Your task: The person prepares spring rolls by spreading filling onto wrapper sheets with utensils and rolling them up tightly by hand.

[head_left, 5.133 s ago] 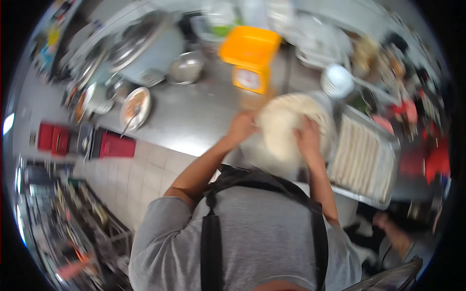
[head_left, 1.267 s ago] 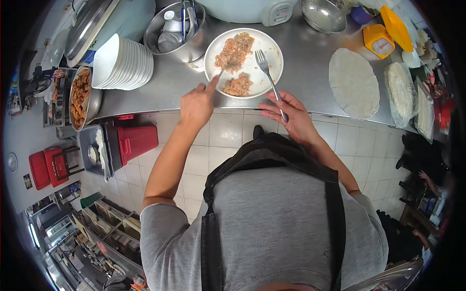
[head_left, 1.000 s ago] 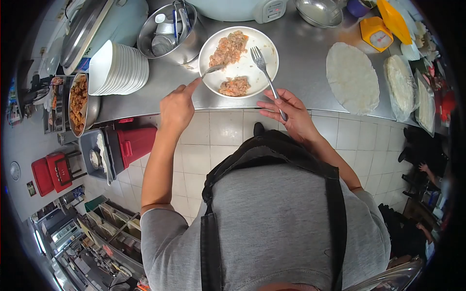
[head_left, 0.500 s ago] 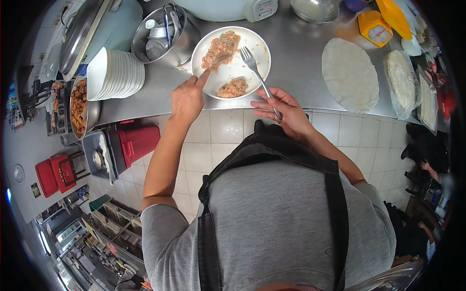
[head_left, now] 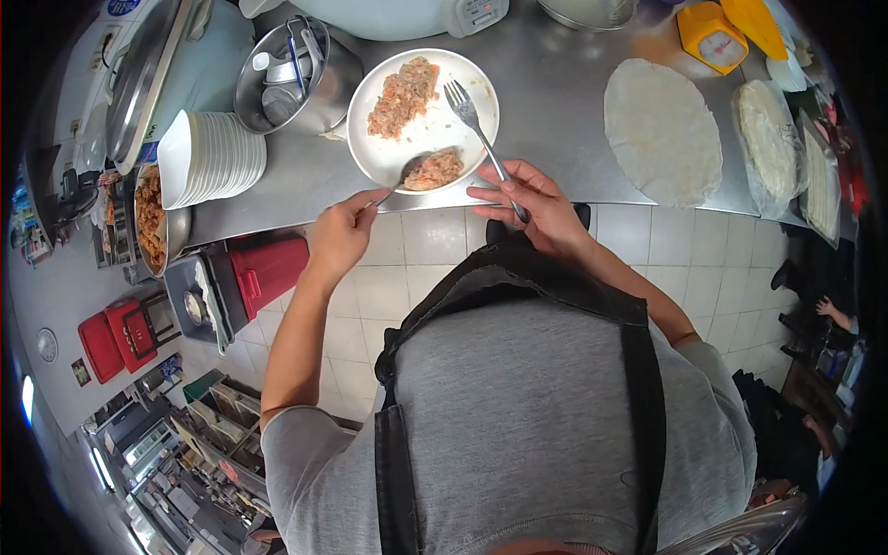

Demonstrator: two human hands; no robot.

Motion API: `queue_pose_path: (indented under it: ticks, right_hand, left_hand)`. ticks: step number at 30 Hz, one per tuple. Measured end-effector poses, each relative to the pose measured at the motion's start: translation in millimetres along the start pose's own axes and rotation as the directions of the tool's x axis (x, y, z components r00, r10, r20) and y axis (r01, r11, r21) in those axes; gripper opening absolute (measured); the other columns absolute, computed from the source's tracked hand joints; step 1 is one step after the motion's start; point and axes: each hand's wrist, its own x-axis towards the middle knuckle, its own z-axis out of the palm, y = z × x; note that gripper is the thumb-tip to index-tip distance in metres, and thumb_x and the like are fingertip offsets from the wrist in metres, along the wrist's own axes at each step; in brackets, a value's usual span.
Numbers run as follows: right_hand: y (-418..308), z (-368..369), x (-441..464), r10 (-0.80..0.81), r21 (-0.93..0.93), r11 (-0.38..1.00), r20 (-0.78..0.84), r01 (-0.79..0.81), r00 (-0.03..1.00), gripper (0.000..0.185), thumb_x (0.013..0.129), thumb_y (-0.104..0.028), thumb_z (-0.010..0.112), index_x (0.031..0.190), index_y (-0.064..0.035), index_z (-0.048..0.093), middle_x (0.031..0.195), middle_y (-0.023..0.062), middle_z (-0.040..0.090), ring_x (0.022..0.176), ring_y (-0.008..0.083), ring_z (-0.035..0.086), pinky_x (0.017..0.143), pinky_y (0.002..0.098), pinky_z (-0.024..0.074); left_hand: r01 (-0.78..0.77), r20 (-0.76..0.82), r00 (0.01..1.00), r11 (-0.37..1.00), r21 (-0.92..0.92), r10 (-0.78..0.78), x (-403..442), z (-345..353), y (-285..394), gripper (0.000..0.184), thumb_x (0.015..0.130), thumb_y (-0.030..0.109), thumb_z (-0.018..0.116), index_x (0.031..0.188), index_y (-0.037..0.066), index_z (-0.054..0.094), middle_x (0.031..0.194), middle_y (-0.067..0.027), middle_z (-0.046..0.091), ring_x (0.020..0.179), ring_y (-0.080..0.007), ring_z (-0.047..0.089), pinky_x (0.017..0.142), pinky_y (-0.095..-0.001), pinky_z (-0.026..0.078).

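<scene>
The left hand (head_left: 340, 239) was closed around the handle of a spoon (head_left: 413, 166), its bowl against the smaller mound of orange-flecked filling (head_left: 437, 170) at the near edge of a round white plate (head_left: 375, 153). The right hand (head_left: 538, 203) lay at the plate's near right edge, fingers loosely spread, with the handle of a fork (head_left: 474, 116) across them; whether they gripped it could not be told. The fork's tines rested over the plate, and a larger mound of filling (head_left: 405, 97) lay towards its far side.

The plate sat on a steel counter (head_left: 546, 102), close to the front edge. Well to its right was a flat oval sheet of dough (head_left: 661, 134), then a pale slab in clear plastic (head_left: 768, 148), with a yellow scale (head_left: 714, 44) behind them. To the left stood a steel pot (head_left: 340, 92) holding utensils, and beyond it a stack of white dishes (head_left: 213, 162). Farther left was a metal bowl of browned food (head_left: 150, 217). Below the counter, at the left, a red bin (head_left: 268, 270) stood over the tiled floor (head_left: 435, 240).
</scene>
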Motion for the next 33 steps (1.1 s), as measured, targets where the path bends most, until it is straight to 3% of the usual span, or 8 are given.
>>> queue_pose_path:
  ticks: [4, 7, 10, 14, 22, 28, 31, 33]
  right_hand:
    - [-0.4, -3.4, 3.0, 0.005, 0.021, 1.0, 0.027, -0.006, 1.0, 0.031, 0.112, -0.012, 0.046, 0.14, -0.0007, 0.048, 0.151, 0.0158, 0.051, 0.136, 0.0372, 0.057, 0.112, 0.0501, 0.0524]
    - [-11.6, -8.3, -7.1, -0.031, 0.025, 0.999, 0.029, 0.03, 0.999, 0.032, 0.112, -0.011, 0.045, 0.141, -0.0014, 0.048, 0.151, 0.0156, 0.05, 0.135, 0.0378, 0.057, 0.112, 0.0496, 0.0524]
    - [-36.9, -20.2, -29.8, -0.142, -0.004, 0.99, 0.012, 0.142, 0.99, 0.033, 0.111, -0.011, 0.045, 0.143, -0.0017, 0.047, 0.153, 0.0163, 0.048, 0.134, 0.0385, 0.058, 0.11, 0.0495, 0.053]
    - [-71.9, -57.2, -73.9, -0.298, -0.03, 0.955, -0.078, 0.297, 0.951, 0.033, 0.111, -0.011, 0.045, 0.143, -0.0017, 0.047, 0.158, 0.0185, 0.045, 0.133, 0.039, 0.06, 0.108, 0.0494, 0.0536]
    - [-113.4, -133.7, -168.2, -0.482, -0.09, 0.868, -0.389, 0.488, 0.785, 0.026, 0.109, -0.013, 0.05, 0.132, -0.0043, 0.055, 0.147, 0.0222, 0.057, 0.126, 0.0363, 0.064, 0.106, 0.0471, 0.0549]
    - [-124.9, -190.4, -222.6, -0.535, -0.032, 0.792, -0.518, 0.609, 0.668, 0.024, 0.109, -0.015, 0.051, 0.131, -0.0054, 0.055, 0.14, 0.021, 0.061, 0.123, 0.0357, 0.066, 0.104, 0.0467, 0.0559]
    - [-133.8, -206.1, -242.2, -0.542, -0.053, 0.771, -0.577, 0.634, 0.611, 0.025, 0.109, -0.015, 0.051, 0.131, -0.0051, 0.054, 0.139, 0.021, 0.062, 0.123, 0.036, 0.066, 0.103, 0.0465, 0.0562]
    - [-137.4, -218.7, -252.4, -0.548, -0.065, 0.761, -0.597, 0.645, 0.586, 0.026, 0.109, -0.015, 0.051, 0.132, -0.0045, 0.054, 0.138, 0.021, 0.062, 0.123, 0.0368, 0.066, 0.103, 0.0467, 0.0561]
  left_hand:
    - [0.106, 0.154, 0.987, 0.908, -0.405, -0.046, 12.4, 25.4, 9.9, 0.031, 0.103, 0.012, 0.061, 0.131, 0.011, 0.073, 0.067, 0.004, 0.053, 0.06, -0.0074, 0.043, 0.055, -0.0283, 0.039]
    - [0.319, 0.298, 0.943, 0.673, -0.667, -0.151, 18.3, 27.8, 41.8, 0.033, 0.1, 0.01, 0.063, 0.131, 0.007, 0.073, 0.07, 0.0111, 0.044, 0.059, -0.0012, 0.034, 0.052, -0.0207, 0.024]
    - [0.298, 0.312, 0.948, 0.542, -0.786, -0.067, 35.6, 20.6, 53.8, 0.034, 0.1, 0.01, 0.063, 0.133, 0.008, 0.072, 0.07, 0.0131, 0.044, 0.058, -0.0003, 0.031, 0.052, -0.0197, 0.021]
    - [0.058, 0.151, 0.988, 0.79, -0.61, 0.044, 68.9, -5.9, 114.3, 0.036, 0.101, 0.014, 0.063, 0.135, 0.008, 0.07, 0.07, 0.0146, 0.044, 0.057, -0.0004, 0.03, 0.053, -0.0193, 0.02]
    - [-0.269, 0.105, 0.915, 0.782, -0.563, 0.39, 165.5, -19.1, 332.8, 0.044, 0.101, 0.024, 0.066, 0.141, 0.006, 0.065, 0.067, 0.0143, 0.036, 0.056, -0.0014, 0.026, 0.053, -0.0217, 0.016]
    - [-0.256, 0.166, 0.9, 0.798, -0.546, 0.403, 259.8, 37.9, 470.5, 0.041, 0.104, 0.02, 0.061, 0.143, 0.009, 0.064, 0.071, 0.0131, 0.036, 0.058, -0.0016, 0.029, 0.052, -0.0216, 0.019]
    - [-0.273, 0.146, 0.918, 0.857, -0.437, 0.368, 292.7, 65.8, 511.4, 0.036, 0.106, 0.019, 0.057, 0.14, 0.009, 0.067, 0.071, 0.0108, 0.042, 0.061, -0.0019, 0.035, 0.053, -0.021, 0.029]
    - [-0.375, 0.069, 0.909, 0.88, -0.291, 0.41, 323.1, 86.1, 525.8, 0.035, 0.106, 0.021, 0.057, 0.137, 0.008, 0.069, 0.076, 0.005, 0.057, 0.066, -0.0051, 0.048, 0.059, -0.0246, 0.04]
